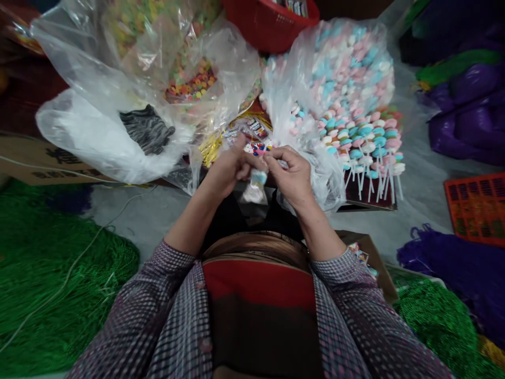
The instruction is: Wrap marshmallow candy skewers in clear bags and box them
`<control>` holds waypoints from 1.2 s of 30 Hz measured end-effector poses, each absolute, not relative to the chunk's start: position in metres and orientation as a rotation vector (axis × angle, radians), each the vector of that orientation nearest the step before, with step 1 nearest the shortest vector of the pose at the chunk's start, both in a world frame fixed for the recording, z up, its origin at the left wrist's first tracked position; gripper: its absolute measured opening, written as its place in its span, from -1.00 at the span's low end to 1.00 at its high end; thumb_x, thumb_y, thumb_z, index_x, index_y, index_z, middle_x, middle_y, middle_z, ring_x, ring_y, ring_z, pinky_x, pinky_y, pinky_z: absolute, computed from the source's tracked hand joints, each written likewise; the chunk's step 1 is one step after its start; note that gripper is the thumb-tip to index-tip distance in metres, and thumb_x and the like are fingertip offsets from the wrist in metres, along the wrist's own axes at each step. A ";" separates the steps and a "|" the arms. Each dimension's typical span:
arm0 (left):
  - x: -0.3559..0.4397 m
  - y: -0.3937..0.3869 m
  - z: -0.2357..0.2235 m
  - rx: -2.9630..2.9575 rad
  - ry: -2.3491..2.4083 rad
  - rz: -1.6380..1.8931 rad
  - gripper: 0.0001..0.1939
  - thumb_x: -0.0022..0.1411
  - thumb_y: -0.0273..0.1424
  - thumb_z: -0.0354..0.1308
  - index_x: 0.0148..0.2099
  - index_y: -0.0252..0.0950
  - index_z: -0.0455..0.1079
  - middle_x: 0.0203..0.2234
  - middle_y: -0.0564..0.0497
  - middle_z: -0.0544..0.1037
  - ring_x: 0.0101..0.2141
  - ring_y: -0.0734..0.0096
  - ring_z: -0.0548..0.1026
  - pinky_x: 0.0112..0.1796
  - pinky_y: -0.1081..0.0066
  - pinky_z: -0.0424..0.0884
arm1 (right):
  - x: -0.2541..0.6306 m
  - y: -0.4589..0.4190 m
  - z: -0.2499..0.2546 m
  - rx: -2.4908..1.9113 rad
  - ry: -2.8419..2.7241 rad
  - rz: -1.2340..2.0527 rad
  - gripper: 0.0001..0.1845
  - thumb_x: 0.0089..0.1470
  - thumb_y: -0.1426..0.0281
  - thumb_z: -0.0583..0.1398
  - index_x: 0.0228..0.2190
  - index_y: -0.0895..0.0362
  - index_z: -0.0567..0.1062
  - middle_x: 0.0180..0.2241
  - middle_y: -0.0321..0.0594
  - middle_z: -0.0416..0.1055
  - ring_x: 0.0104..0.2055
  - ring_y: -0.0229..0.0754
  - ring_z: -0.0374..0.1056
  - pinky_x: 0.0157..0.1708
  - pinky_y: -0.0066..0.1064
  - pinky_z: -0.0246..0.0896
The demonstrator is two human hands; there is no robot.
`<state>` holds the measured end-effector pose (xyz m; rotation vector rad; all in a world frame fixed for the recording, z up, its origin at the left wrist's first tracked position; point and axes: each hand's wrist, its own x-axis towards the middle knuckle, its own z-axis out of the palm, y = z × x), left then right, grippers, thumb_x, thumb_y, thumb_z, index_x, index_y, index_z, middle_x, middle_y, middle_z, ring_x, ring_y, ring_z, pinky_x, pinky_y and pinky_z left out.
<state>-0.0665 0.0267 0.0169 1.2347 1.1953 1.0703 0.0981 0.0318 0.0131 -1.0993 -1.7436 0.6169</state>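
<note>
In front of my body, a small clear candy bag (256,190) hangs between my hands, with something pale and blue inside, blurred by motion. My left hand (230,167) is closed around its upper part. From the other side, my right hand (292,171) pinches at the bag's gathered top; the fingertips of both hands nearly meet there. A printed piece with coloured dots (258,149) shows just behind the fingers. Gold twist ties (211,150) lie beside my left hand, near small printed packets (256,128).
Marshmallow lollipops (369,139) lie at the table's right, before a large bag of marshmallows (353,63). A bag of gummy rings (193,79) and striped dark bags (148,129) are left. Behind stands a red basket (276,26). Green bead strands (59,279) cover the floor left; a cardboard box (373,252) stands right.
</note>
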 end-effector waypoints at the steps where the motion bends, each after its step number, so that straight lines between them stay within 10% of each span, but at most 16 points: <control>1: -0.066 0.024 0.016 1.252 1.183 1.012 -0.31 0.42 0.19 -0.10 -0.37 -0.24 0.55 -0.80 0.11 0.23 -0.69 0.51 0.23 -0.56 0.39 0.22 | 0.099 0.032 0.013 -1.109 -1.737 0.580 -0.85 0.21 0.38 0.24 -0.41 0.05 0.58 -0.37 -0.29 0.56 -0.27 -0.18 0.44 -0.13 -0.25 0.37; 13: -0.059 0.022 0.013 1.179 0.926 1.228 -0.80 0.10 -0.21 0.42 -0.31 -0.20 0.56 -0.50 0.09 0.51 -0.48 0.50 0.44 -0.36 0.42 0.43 | 0.118 0.025 0.009 -1.058 -1.481 1.015 -0.69 0.12 0.12 0.37 -0.49 0.07 0.56 -0.24 -0.22 0.59 -0.08 -0.11 0.50 0.10 -0.12 0.36; 21: -0.041 -0.005 0.030 2.016 0.692 0.849 -0.76 0.32 -0.37 0.17 -0.14 -0.02 0.67 -0.55 0.09 0.48 -0.46 0.43 0.43 -0.25 0.38 0.38 | 0.184 -0.015 0.019 -1.087 -1.533 1.354 -0.57 0.07 -0.04 0.37 -0.41 0.08 0.57 -0.39 -0.27 0.56 -0.31 -0.19 0.44 -0.17 -0.27 0.39; 26: -0.026 -0.010 0.013 1.952 0.799 0.839 -0.60 0.33 -0.42 0.07 0.12 -0.13 0.58 -0.34 0.04 0.67 -0.39 0.46 0.51 -0.27 0.43 0.40 | 0.292 -0.079 0.000 -1.549 -1.390 1.124 -0.62 -0.03 -0.06 0.41 -0.46 -0.02 0.61 -0.35 -0.14 0.61 -0.13 0.05 0.54 -0.08 -0.09 0.41; 36: -0.071 0.055 -0.052 2.134 1.540 1.009 -0.74 0.32 -0.33 0.08 -0.24 -0.18 0.62 -0.44 -0.07 0.59 -0.32 0.19 0.49 -0.13 0.19 0.38 | 0.436 -0.215 -0.087 -2.459 -1.083 0.724 -0.65 -0.22 -0.07 0.23 -0.78 -0.21 0.32 -0.71 0.05 0.20 -0.39 0.41 0.49 -0.55 0.13 0.03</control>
